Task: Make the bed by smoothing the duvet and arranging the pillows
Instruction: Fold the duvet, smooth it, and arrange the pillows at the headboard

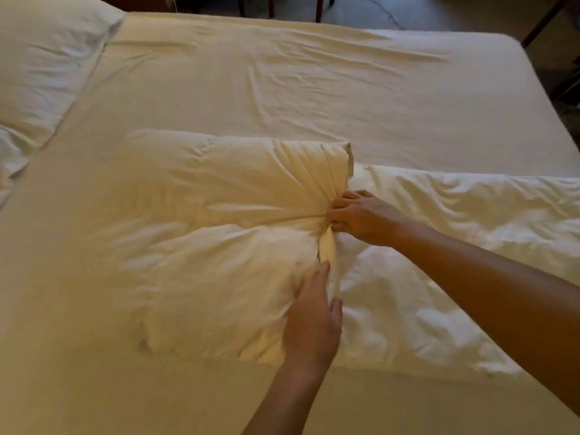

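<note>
Pillow (219, 240) on creased cream sheet (314, 89) — dim floor (408, 11) beyond.

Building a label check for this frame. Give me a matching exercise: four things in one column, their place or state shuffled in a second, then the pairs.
Things:
1. right hand
2. left hand
3. near pillow
4. far pillow

States:
A. top left corner of the bed
B. fingers straight, lying on the pillow's near end
C. bunched at its open end, mid-bed
D. fingers curled round gathered fabric

Pairs: 1-D, 2-B, 3-C, 4-A
</note>
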`<state>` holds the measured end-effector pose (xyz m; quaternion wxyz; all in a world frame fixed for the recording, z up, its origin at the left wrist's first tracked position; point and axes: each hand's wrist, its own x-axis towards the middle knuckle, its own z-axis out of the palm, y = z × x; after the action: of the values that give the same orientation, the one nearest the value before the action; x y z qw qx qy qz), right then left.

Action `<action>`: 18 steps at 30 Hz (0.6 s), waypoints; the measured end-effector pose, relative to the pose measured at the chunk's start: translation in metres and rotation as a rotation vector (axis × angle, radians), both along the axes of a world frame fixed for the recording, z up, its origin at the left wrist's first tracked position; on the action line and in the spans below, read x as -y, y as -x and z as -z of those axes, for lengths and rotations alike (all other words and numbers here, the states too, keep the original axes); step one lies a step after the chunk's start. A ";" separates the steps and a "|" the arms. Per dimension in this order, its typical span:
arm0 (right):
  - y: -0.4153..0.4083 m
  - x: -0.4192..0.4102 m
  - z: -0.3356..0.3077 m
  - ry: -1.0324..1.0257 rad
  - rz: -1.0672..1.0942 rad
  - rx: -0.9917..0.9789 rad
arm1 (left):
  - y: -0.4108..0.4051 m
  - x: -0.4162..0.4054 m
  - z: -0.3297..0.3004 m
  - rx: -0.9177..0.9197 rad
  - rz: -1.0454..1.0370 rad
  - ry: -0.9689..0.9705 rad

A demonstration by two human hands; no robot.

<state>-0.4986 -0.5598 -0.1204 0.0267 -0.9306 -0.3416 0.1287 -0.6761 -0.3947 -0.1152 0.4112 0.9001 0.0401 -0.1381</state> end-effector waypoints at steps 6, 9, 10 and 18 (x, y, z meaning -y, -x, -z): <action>0.003 0.012 0.006 0.049 0.044 -0.194 | -0.004 -0.001 -0.008 -0.172 0.265 0.069; -0.004 0.002 -0.019 -0.030 0.219 -0.240 | -0.033 -0.034 -0.030 -0.009 0.124 0.203; -0.008 -0.004 -0.027 -0.074 0.274 -0.196 | -0.046 -0.048 -0.038 0.072 0.041 0.208; -0.028 -0.114 -0.057 -0.359 0.539 0.114 | -0.162 -0.158 -0.057 0.383 -0.090 -0.190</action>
<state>-0.4710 -0.4454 -0.0636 0.2043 -0.9737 -0.1012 0.0022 -0.5137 -0.2366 -0.0582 0.3305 0.9419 0.0140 0.0583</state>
